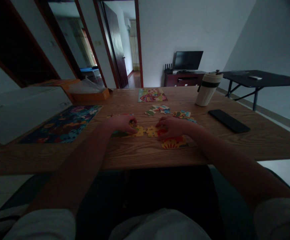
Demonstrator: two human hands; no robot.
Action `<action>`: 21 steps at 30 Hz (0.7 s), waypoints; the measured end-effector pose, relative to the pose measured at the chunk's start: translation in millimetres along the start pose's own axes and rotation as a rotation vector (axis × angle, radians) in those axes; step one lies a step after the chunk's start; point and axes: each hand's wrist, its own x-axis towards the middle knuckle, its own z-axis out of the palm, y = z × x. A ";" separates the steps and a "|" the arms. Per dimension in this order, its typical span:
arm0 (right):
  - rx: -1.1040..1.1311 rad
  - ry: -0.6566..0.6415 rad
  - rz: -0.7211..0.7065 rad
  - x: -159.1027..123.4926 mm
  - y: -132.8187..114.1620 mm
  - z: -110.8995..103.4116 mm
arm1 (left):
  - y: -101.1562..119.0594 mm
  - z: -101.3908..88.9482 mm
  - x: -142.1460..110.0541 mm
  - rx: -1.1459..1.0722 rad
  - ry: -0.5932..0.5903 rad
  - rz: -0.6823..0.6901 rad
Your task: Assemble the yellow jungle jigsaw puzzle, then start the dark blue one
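Observation:
Two partly joined jigsaw sections lie on the wooden table, with a narrow gap between their yellow facing edges. My left hand (125, 123) rests on the left jigsaw section (140, 131), its thumb and fingers curved around pieces near the inner edge. Over the right jigsaw section (173, 143), which is red and yellow, my right hand (171, 126) has its fingers bent onto the pieces. Both palms cover parts of the sections. Just beyond the hands are loose jigsaw pieces (161, 109) and another small cluster of pieces (182, 114).
A colourful picture sheet (152, 95) lies at the table's far side. On the left are a dark blue patterned sheet (67, 125), a white box (32, 103) and an orange box (91, 96). A cream tumbler (208, 89) and a black phone (228, 120) are on the right.

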 end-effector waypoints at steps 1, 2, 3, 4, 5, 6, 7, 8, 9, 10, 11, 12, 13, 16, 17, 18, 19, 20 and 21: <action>0.001 -0.002 -0.001 -0.4 0.0 -0.4 | 1.7 -0.1 -3.2 0.003 -0.009 -0.012; 0.002 -0.001 -0.001 -0.7 -0.2 -0.8 | 3.1 -0.4 -7.6 0.004 -0.024 -0.024; 0.006 0.001 -0.001 -0.9 -0.5 -1.2 | 4.0 -0.8 -13.3 0.002 -0.040 -0.033; 0.010 0.004 0.001 -1.1 -0.9 -1.4 | 4.7 -1.1 -20.2 -0.005 -0.053 -0.036; 0.014 0.006 0.003 -1.1 -1.4 -1.6 | 5.0 -1.3 -28.2 -0.014 -0.063 -0.037; 0.016 0.008 0.003 -0.9 -2.0 -1.6 | 5.2 -1.3 -36.9 -0.022 -0.070 -0.041; 0.016 0.010 0.001 -0.6 -2.5 -1.5 | 5.6 -0.9 -46.0 -0.027 -0.074 -0.041; 0.015 0.013 -0.001 -0.1 -2.9 -1.3 | 6.5 -0.1 -55.0 -0.029 -0.080 -0.039; 0.014 0.016 0.000 0.3 -3.2 -1.0 | 8.0 1.4 -63.6 -0.029 -0.083 -0.036; 0.013 0.019 0.001 0.8 -3.5 -0.8 | 10.5 3.3 -71.5 -0.030 -0.081 -0.029; 0.012 0.021 0.002 1.2 -3.6 -0.5 | 14.0 5.9 -78.4 -0.031 -0.073 -0.021; 0.011 0.021 0.002 1.5 -3.7 -0.3 | 18.5 8.8 -84.4 -0.031 -0.056 -0.011; 0.009 0.020 0.000 1.6 -3.7 -0.2 | 24.0 12.1 -89.3 -0.029 -0.035 -0.001; 0.005 0.018 -0.005 1.6 -3.7 0.1 | 43.4 21.1 -97.9 -0.010 0.021 0.014; 0.005 0.019 -0.004 1.6 -3.6 0.3 | 49.6 23.4 -98.8 -0.005 0.038 0.009; 0.006 0.020 -0.005 1.6 -3.6 0.5 | 55.3 25.1 -98.8 -0.003 0.052 0.002; 0.005 0.022 -0.009 1.8 -3.6 0.9 | 60.2 26.2 -97.9 -0.004 0.066 -0.007; 0.004 0.023 -0.018 2.0 -3.7 1.3 | 64.2 26.9 -96.4 -0.004 0.078 -0.017; 0.001 0.024 -0.031 2.2 -3.7 1.7 | 67.3 27.3 -94.4 -0.005 0.085 -0.020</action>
